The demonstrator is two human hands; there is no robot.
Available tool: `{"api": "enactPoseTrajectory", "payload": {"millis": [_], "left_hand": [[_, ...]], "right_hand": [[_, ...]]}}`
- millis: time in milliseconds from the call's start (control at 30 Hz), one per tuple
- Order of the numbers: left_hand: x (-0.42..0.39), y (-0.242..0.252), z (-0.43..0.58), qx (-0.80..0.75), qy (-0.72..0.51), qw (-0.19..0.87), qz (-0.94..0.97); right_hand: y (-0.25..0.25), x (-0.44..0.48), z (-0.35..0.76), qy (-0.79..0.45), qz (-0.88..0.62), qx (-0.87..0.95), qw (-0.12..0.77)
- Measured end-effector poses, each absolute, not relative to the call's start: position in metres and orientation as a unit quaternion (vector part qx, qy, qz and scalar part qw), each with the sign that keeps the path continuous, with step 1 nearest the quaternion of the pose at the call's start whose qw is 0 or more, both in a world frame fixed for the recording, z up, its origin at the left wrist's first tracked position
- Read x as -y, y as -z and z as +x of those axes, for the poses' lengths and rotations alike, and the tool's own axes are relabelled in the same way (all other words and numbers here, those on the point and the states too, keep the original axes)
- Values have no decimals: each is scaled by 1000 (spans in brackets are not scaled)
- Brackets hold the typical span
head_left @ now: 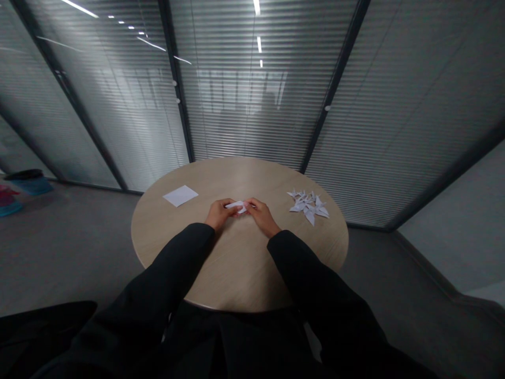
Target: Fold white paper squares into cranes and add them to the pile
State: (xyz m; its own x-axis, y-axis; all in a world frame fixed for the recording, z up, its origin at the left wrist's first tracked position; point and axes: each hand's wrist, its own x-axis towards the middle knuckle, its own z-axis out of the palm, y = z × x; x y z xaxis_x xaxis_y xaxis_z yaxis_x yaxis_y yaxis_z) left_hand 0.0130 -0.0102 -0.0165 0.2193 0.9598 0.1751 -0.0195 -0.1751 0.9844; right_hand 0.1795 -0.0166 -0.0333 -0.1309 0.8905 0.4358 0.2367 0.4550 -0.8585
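Both my hands meet over the middle of a round wooden table [236, 263]. My left hand [219, 213] and my right hand [261, 215] each pinch one end of a small folded piece of white paper [238, 206], held just above the tabletop. Dark sleeves cover both arms. To the right of my right hand lies a pile of several folded white paper shapes [309, 206]. A flat white sheet of paper [180, 195] lies to the left, beyond my left hand.
Glass walls with lowered blinds stand behind the table, divided by dark frames. Grey floor surrounds the table. A blue bin [29, 181] and a pink and blue object [8, 200] sit on the floor at far left.
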Motion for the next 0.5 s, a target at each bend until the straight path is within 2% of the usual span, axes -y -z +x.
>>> {"api": "enactPoseTrajectory", "payload": {"millis": [200, 500], "left_hand": [[12, 15, 12, -390, -460, 520, 605], [13, 16, 12, -364, -428, 599, 570]], "right_hand": [[28, 20, 181, -287, -426, 684, 517], [33, 13, 186, -309, -440, 675, 505]]}}
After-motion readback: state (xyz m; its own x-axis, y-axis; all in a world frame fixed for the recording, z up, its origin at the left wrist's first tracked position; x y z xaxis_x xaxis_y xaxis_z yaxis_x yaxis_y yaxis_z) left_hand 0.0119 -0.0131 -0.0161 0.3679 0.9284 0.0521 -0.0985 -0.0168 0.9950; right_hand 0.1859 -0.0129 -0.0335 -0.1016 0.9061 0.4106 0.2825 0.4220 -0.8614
